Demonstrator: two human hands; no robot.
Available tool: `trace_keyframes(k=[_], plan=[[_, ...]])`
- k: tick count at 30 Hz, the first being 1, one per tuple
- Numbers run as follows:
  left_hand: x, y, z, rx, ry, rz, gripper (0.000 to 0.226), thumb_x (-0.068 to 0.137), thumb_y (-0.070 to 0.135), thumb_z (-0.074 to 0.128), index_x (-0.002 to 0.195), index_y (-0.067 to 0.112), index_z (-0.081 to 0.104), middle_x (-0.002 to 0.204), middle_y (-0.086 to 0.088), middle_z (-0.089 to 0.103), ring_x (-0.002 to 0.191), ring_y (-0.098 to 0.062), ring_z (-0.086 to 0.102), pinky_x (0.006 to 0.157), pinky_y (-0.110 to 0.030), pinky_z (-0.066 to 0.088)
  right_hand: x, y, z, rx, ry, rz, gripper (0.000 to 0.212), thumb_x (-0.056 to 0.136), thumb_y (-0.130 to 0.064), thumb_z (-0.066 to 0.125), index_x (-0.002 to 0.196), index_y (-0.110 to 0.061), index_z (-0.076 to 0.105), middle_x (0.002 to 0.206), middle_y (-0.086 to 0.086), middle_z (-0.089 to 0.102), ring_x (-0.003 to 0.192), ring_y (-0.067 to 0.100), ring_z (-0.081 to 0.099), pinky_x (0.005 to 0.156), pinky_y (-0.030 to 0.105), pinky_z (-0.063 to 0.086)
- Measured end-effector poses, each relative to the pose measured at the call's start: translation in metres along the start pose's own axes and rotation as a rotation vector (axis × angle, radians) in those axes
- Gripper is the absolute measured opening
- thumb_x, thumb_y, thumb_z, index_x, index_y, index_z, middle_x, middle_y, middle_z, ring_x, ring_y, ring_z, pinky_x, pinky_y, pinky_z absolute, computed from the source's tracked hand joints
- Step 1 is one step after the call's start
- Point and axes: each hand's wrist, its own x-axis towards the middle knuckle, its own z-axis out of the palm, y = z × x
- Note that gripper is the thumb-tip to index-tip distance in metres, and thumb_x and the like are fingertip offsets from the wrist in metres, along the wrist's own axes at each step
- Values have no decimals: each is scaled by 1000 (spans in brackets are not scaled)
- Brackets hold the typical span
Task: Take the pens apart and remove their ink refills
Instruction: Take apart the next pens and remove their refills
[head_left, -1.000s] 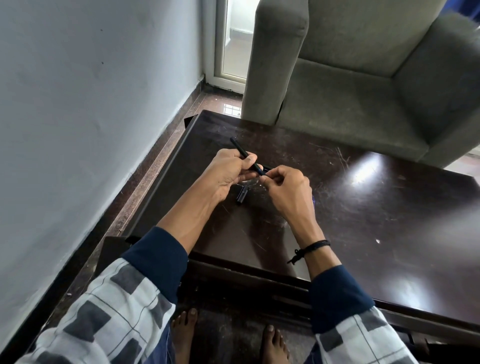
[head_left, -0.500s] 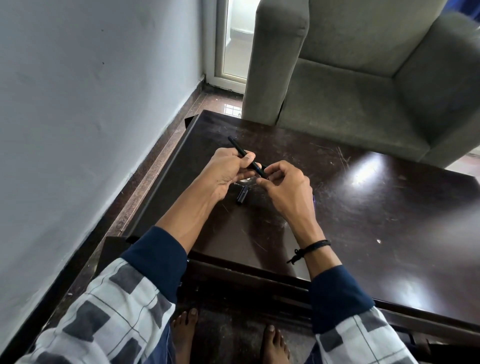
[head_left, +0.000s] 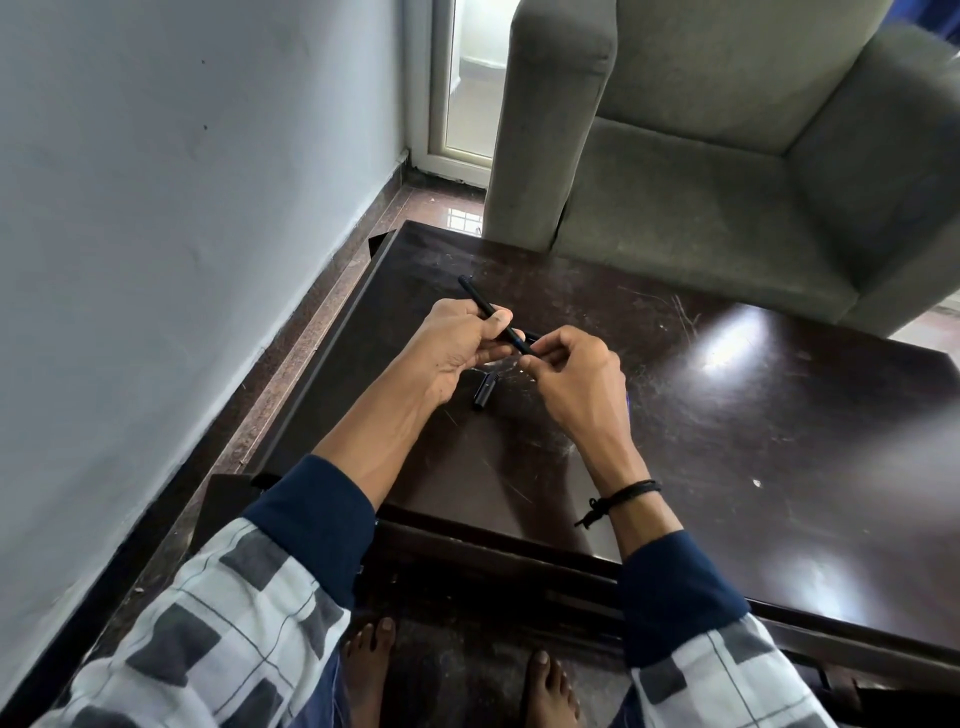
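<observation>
Pen: a slim black pen (head_left: 476, 297) was held above the tabletop (head_left: 727, 467) between both hands, slanting from far left to near right, its far end sticking out past the left hand.
Left hand: the left hand (head_left: 457, 351) had its fingers curled round the middle of the barrel, with the thumb pressed on top.
Right hand: the right hand (head_left: 576, 387) pinched the pen's near-right end between thumb and fingertips; the very tip was hidden by those fingers.
Loose part: a short black piece (head_left: 483, 393), probably a cap, lay on the tabletop just beneath the two hands, apart from the pen.
Blue sliver: a thin blue streak (head_left: 627, 401) showed on the tabletop just right of the right hand, too small to tell what it was.
Tabletop: dark brown, glossy and scratched, with bright glare patches to the right.
Wrist cord: a black knotted cord (head_left: 621, 496) circled the right wrist.
Armchair: a grey upholstered armchair (head_left: 727, 182) stood at the tabletop's far edge.
Wall: a pale wall (head_left: 156, 208) ran along the left side.
</observation>
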Motion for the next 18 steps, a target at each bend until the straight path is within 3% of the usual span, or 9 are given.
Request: trace_keyframes(k=[4, 8, 15, 18], plan=[[0, 1, 0, -1, -5, 4, 13, 99, 2, 59, 108, -5, 65, 96, -21, 72, 81, -19, 73, 71, -23, 61, 0, 0, -1, 6, -12, 0, 4, 91, -29, 76, 90, -27, 73, 75, -14, 68, 72, 8, 65, 66, 31, 53], [0, 2, -3, -8, 5, 7, 19, 99, 1, 59, 113, -10, 65, 103, -25, 72, 81, -19, 73, 67, -22, 61, 0, -1, 0, 10, -9, -16, 13, 86, -32, 81, 94, -27, 72, 78, -15, 67, 75, 3, 65, 66, 27, 52], [2, -2, -1, 12, -9, 6, 10, 99, 4, 60, 103, -3, 67, 90, -17, 74, 78, -17, 75, 69, -23, 60, 1, 0, 0, -9, -20, 11, 6, 90, -30, 77, 89, -26, 73, 74, -14, 67, 70, 5, 63, 63, 28, 46], [2, -1, -3, 4, 0, 5, 9, 99, 4, 61, 101, -1, 68, 91, -17, 75, 79, -17, 76, 68, -23, 60, -1, -1, 0, -2, -11, -13, 11, 88, -32, 79, 95, -26, 73, 80, -13, 68, 75, 6, 64, 65, 28, 50]])
